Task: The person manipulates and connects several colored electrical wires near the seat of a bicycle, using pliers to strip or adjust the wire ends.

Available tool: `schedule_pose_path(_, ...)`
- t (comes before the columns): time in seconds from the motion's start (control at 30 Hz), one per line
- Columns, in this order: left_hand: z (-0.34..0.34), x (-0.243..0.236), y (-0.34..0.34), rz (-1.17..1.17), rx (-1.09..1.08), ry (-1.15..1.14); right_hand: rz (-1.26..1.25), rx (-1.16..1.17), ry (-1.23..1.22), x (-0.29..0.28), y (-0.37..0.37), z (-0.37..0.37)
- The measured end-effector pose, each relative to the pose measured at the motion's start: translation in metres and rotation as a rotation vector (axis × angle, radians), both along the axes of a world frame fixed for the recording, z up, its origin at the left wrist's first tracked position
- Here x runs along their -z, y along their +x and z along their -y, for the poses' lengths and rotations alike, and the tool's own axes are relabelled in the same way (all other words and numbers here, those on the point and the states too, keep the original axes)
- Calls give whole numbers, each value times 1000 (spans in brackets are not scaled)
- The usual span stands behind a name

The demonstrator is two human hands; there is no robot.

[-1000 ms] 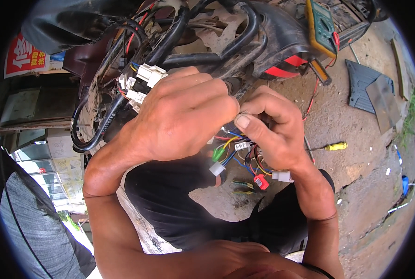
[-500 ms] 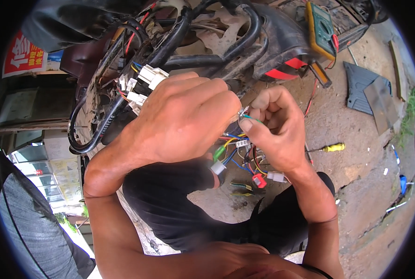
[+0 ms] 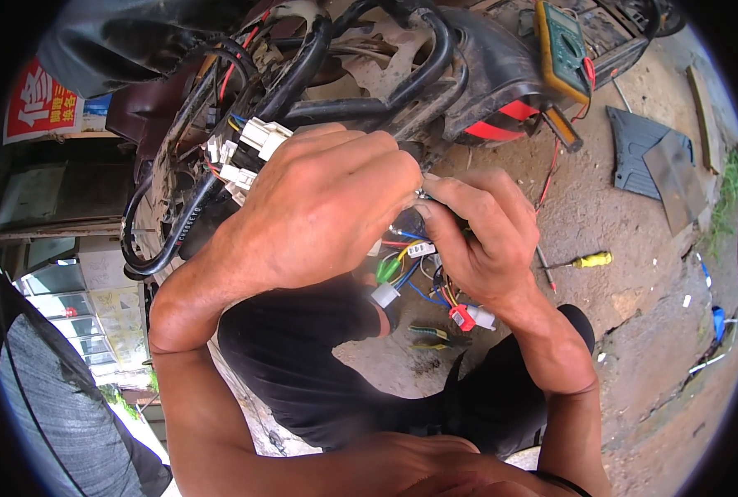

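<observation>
My left hand is closed, its back toward me and its fingertips hidden. Thumb and forefinger of my right hand pinch together against it. A bit of bare, silvery wire end shows between the two hands. Below them hangs a wiring harness of coloured wires with a white connector, a red connector, a white plug and a white multi-hole connector. More white connectors stick out beyond my left wrist, beside the black frame tube.
The vehicle's dark frame and tail section fill the far side. A yellow-edged multimeter rests on it, with a red test lead trailing down. On the ground lie a yellow-handled screwdriver and a dark panel.
My right forefinger and thumb have closed in on the wire end beside my left hand. The green wire that showed there is now hidden. The red connector and white plug have shifted slightly.
</observation>
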State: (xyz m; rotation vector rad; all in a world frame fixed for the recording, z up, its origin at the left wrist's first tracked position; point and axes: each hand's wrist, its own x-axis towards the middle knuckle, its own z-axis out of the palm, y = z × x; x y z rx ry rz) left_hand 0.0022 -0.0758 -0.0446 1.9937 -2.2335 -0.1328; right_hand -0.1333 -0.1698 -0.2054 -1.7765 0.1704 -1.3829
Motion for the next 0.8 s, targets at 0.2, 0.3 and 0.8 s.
schedule_pose_path(0.2, -3, 5, 5, 90, 124, -68, -143, -544, 617, -6, -9, 0)
schedule_pose_path(0.3, -6, 1, 4, 101, 168, -52, -227, -937, 976, -16, -14, 14)
schedule_pose_path(0.8, -10, -4, -1, -34, 29, -7, -304, -449, 356, -24, -17, 4)
